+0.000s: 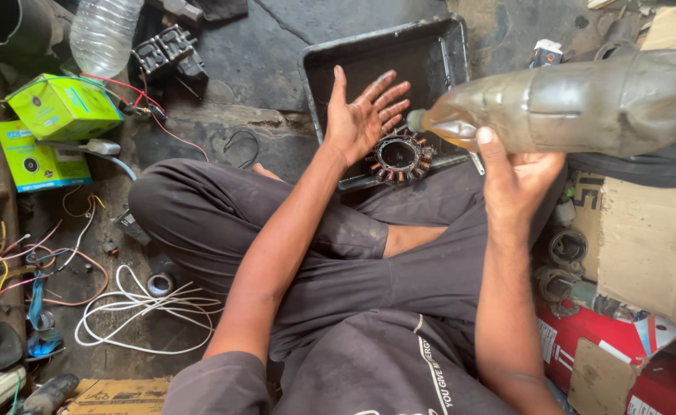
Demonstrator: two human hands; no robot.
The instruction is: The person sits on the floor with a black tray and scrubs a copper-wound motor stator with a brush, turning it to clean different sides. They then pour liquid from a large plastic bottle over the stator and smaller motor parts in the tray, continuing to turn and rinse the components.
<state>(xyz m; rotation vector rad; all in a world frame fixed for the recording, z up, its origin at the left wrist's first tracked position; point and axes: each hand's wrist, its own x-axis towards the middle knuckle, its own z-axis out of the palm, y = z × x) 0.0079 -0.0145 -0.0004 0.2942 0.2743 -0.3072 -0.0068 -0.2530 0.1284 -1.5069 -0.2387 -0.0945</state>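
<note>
Over the near edge of the black metal tray (430, 54), the left hand (361, 115) hovers with fingers spread apart above the stator ring (399, 156). The right hand (516, 175), fingers clamped on a grimy plastic bottle (576, 104), holds its mouth near the left fingertips; cardboard boxes (641, 238) crowd the right.

Green boxes (54, 127) lie far left, near a clear bottle (104, 32). White cable (142, 311) coils on the floor. Cardboard (637, 238) and red boxes (622, 350) stack right.

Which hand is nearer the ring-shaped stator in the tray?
Left. The left hand is spread open, its fingers right over the stator in the black tray. The right hand is off to the side, holding the tilted plastic bottle.
</note>
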